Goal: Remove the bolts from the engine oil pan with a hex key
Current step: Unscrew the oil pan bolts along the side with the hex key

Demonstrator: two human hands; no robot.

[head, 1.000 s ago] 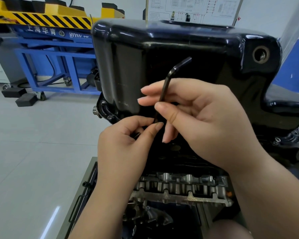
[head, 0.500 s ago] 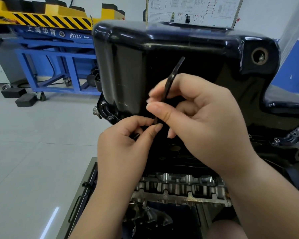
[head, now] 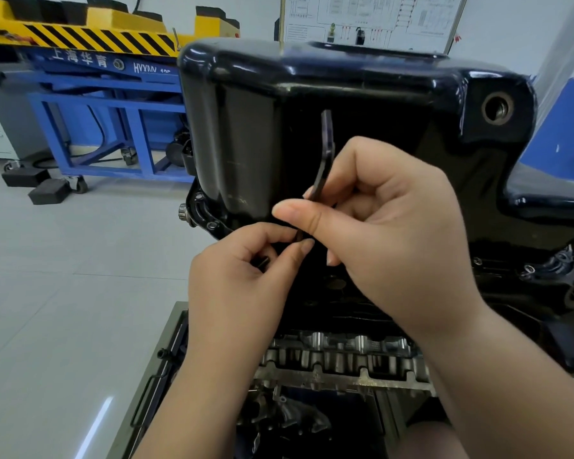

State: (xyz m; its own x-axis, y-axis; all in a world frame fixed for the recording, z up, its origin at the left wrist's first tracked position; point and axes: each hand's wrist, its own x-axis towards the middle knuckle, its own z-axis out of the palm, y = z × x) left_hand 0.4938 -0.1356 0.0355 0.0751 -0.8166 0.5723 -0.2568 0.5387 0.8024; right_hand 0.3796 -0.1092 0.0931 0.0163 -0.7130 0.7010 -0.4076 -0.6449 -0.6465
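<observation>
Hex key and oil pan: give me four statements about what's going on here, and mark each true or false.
1. The right hand pinches the hex key. True.
2. The key's upper end stands in front of the black oil pan. True.
3. The left hand lies flat on top of the pan. False: its thumb and forefinger pinch the key's lower end, by the pan's flange.
4. A plug fills the threaded hole at the pan's upper right corner. False: it is open, with threads showing.
</observation>
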